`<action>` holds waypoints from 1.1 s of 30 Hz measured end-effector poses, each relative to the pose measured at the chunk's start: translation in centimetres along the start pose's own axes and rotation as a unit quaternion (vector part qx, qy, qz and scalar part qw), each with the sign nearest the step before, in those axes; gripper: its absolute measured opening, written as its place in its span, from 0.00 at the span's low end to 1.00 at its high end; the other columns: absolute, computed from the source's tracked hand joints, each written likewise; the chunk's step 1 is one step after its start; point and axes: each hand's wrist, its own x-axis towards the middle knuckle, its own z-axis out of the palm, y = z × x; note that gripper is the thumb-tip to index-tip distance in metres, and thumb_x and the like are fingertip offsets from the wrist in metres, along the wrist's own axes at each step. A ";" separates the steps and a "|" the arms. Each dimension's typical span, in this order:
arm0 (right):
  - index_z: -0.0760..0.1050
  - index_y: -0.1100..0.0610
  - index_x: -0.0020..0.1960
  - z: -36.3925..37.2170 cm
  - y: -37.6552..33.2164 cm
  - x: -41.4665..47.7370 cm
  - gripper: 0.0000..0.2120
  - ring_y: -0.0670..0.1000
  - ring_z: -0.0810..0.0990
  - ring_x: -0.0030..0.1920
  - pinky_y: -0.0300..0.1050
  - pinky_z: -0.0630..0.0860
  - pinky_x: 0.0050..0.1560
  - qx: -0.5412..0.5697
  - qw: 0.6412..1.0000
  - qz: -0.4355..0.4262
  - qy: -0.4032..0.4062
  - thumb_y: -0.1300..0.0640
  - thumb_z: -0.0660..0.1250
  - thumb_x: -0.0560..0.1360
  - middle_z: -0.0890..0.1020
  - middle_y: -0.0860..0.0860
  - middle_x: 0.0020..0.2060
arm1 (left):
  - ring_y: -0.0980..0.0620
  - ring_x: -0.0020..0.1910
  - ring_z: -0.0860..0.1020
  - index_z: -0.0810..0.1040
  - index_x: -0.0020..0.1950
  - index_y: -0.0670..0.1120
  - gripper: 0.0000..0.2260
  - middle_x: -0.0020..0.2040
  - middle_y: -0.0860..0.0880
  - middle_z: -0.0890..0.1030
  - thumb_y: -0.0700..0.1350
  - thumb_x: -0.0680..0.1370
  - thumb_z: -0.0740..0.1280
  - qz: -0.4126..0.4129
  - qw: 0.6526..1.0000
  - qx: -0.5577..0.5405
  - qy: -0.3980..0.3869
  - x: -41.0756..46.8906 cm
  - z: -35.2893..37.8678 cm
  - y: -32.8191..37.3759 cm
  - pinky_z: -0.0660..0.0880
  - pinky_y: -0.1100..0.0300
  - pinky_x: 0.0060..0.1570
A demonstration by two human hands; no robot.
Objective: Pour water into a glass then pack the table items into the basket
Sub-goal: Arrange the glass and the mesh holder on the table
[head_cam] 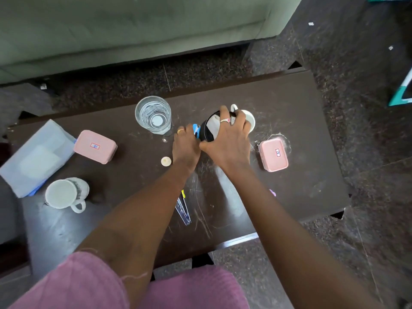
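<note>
A clear glass (153, 114) holding water stands at the table's far edge. Just right of it is a black round container (206, 130) with something white inside. My right hand (227, 141) grips its rim from above. My left hand (186, 148) presses against its left side, fingers closed on a small blue item (196, 130). A white mug (249, 120) sits behind my right hand, partly hidden. Two pink lidded boxes lie on the table, one at the left (95, 147), one at the right (274, 155). No other basket-like thing is in view.
A second white mug (64, 194) and a translucent blue pouch (35, 158) sit at the left. A small white cap (166, 161) lies near my left wrist, metal tongs (184, 211) under my forearms. A green sofa (133, 30) stands beyond the dark table (312, 130).
</note>
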 end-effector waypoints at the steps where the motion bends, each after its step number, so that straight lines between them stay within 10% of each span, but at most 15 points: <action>1: 0.58 0.53 0.72 0.0 -0.2 0.6 0.44 0.62 0.62 0.65 0.55 0.73 0.56 0.004 1.000 -0.013 -0.004 0.48 0.73 0.61 0.61 0.59 0.69 | 0.37 0.57 0.72 0.71 0.61 0.40 0.14 0.57 0.37 0.74 0.43 0.77 0.60 0.000 1.000 -0.014 0.004 -0.3 0.2 0.0 0.71 0.45 0.56; 13: 0.54 0.50 0.74 2.5 -2.9 6.5 0.45 0.61 0.61 0.67 0.55 0.72 0.59 -0.051 0.987 -0.112 -0.103 0.46 0.74 0.64 0.61 0.59 0.69 | 0.44 0.61 0.70 0.68 0.70 0.48 0.24 0.65 0.45 0.71 0.46 0.74 0.64 0.017 0.999 -0.011 -0.049 -4.9 2.0 -1.2 0.67 0.53 0.63; 19: 0.54 0.50 0.74 3.3 -3.8 7.3 0.45 0.61 0.60 0.67 0.56 0.72 0.58 -0.038 0.986 -0.112 -0.120 0.46 0.74 0.63 0.61 0.59 0.69 | 0.34 0.58 0.73 0.79 0.51 0.40 0.15 0.58 0.36 0.76 0.34 0.66 0.66 0.075 0.981 -0.052 0.170 -3.8 -4.0 -2.3 0.68 0.45 0.61; 23: 0.55 0.49 0.74 3.3 -5.0 8.1 0.45 0.61 0.61 0.67 0.57 0.73 0.57 -0.038 0.988 -0.106 -0.107 0.46 0.75 0.63 0.61 0.58 0.69 | 0.33 0.62 0.69 0.75 0.56 0.39 0.19 0.62 0.35 0.71 0.38 0.65 0.68 0.021 0.972 -0.043 0.229 -1.7 -7.0 -3.1 0.63 0.41 0.64; 33: 0.54 0.50 0.74 3.8 -5.1 7.4 0.47 0.62 0.60 0.68 0.58 0.72 0.60 -0.066 0.984 -0.103 -0.128 0.45 0.76 0.63 0.60 0.59 0.70 | 0.39 0.73 0.56 0.53 0.75 0.49 0.47 0.75 0.44 0.57 0.52 0.63 0.74 -0.007 1.000 -0.005 -0.019 4.0 -10.1 -4.6 0.53 0.41 0.72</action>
